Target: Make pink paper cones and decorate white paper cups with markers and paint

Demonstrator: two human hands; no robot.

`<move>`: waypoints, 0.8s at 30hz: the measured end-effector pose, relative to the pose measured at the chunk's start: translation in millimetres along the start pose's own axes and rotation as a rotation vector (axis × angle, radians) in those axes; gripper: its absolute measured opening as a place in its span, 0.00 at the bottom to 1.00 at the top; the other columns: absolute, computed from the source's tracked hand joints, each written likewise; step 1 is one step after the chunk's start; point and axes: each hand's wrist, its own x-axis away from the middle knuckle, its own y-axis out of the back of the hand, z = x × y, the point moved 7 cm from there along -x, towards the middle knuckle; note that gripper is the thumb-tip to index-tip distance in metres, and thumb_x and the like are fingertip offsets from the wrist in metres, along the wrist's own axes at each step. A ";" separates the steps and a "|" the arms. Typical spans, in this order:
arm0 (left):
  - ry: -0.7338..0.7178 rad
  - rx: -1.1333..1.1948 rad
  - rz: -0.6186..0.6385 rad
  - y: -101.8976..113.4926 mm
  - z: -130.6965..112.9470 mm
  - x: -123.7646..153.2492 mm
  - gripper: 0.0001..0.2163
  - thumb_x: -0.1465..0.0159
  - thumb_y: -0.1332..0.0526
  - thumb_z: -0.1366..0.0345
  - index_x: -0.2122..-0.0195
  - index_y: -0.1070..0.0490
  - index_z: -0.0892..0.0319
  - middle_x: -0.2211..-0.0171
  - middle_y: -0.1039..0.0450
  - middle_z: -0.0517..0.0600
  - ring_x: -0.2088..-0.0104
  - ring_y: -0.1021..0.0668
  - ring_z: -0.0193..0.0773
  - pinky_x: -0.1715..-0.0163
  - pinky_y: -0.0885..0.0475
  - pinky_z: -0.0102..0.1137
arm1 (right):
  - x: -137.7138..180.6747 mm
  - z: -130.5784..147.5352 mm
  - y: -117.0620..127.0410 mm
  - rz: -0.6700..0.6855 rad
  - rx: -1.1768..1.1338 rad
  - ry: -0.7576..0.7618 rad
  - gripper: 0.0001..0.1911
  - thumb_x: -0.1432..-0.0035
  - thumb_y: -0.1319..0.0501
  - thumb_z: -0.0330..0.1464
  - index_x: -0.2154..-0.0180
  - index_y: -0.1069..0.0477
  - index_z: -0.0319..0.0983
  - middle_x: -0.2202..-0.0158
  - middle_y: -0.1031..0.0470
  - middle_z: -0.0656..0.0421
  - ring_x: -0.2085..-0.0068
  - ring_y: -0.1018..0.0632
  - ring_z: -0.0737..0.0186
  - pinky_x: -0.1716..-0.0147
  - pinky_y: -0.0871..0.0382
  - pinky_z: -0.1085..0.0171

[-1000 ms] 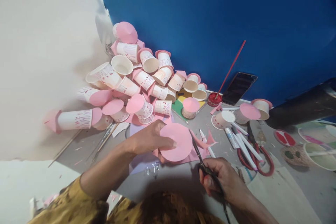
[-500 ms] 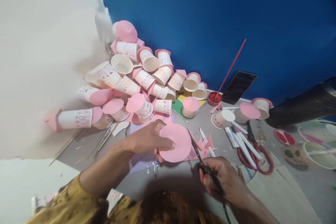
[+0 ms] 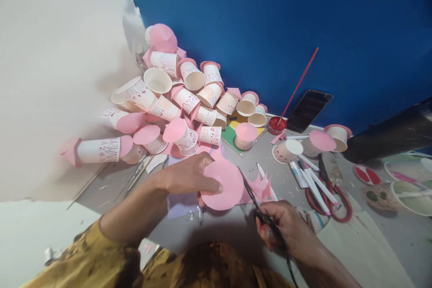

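Note:
Between the thumb and fingers of my left hand [image 3: 192,175] is a round pink paper disc [image 3: 226,189], held flat above the table. My right hand [image 3: 283,225] is closed around the handles of a pair of dark scissors [image 3: 251,193]. The scissor blades point up and left, right beside the disc's right edge; whether they touch it I cannot tell. Behind the blades lie jagged pink paper scraps [image 3: 265,186]. A lilac sheet [image 3: 178,209] lies partly under my left hand and the disc.
Decorated paper cups [image 3: 185,99] with pink paper tops are piled at the back left. On the right lie white markers [image 3: 315,189], red-handled scissors [image 3: 344,207] and an upturned cup [image 3: 286,150]. A phone [image 3: 308,110] leans against the blue wall beside a red paint pot [image 3: 276,125].
The disc in my left hand has shifted slightly left. The scissors have moved a little left with it. The cups and tools on the table stay in place.

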 end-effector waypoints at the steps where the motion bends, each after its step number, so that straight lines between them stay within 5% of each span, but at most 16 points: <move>1: 0.001 -0.005 0.016 -0.6 -0.3 0.0 0.09 0.45 0.32 0.64 0.79 0.24 0.61 0.82 0.26 0.47 0.79 0.23 0.36 0.78 0.32 0.24 | 0.2 -0.6 0.1 0.000 0.003 0.002 0.25 0.56 0.29 0.51 0.81 0.35 0.40 0.85 0.36 0.66 0.83 0.38 0.72 0.82 0.44 0.69; 10: -0.010 -0.051 0.162 -1.5 0.4 -0.4 0.09 0.44 0.31 0.61 0.77 0.22 0.61 0.81 0.25 0.49 0.79 0.23 0.37 0.79 0.29 0.26 | -2.4 -7.5 1.1 -0.015 -0.004 -0.019 0.25 0.54 0.29 0.50 0.81 0.36 0.41 0.86 0.37 0.66 0.83 0.39 0.72 0.83 0.47 0.69; 18: 0.012 0.423 -0.070 -25.2 22.3 -10.8 0.16 0.46 0.29 0.55 0.71 0.20 0.66 0.80 0.21 0.55 0.82 0.21 0.39 0.80 0.25 0.29 | -6.7 -11.7 14.7 -0.092 -0.064 0.192 0.34 0.47 0.38 0.63 0.69 0.27 0.37 0.78 0.28 0.60 0.78 0.36 0.69 0.78 0.46 0.67; 24: 0.065 0.533 -0.211 -51.8 36.2 -22.7 0.19 0.48 0.28 0.55 0.66 0.22 0.69 0.78 0.21 0.57 0.81 0.21 0.40 0.82 0.25 0.29 | -1.6 0.0 32.9 -0.373 -0.217 0.314 0.33 0.57 0.27 0.58 0.63 0.26 0.37 0.70 0.23 0.57 0.71 0.28 0.63 0.72 0.34 0.66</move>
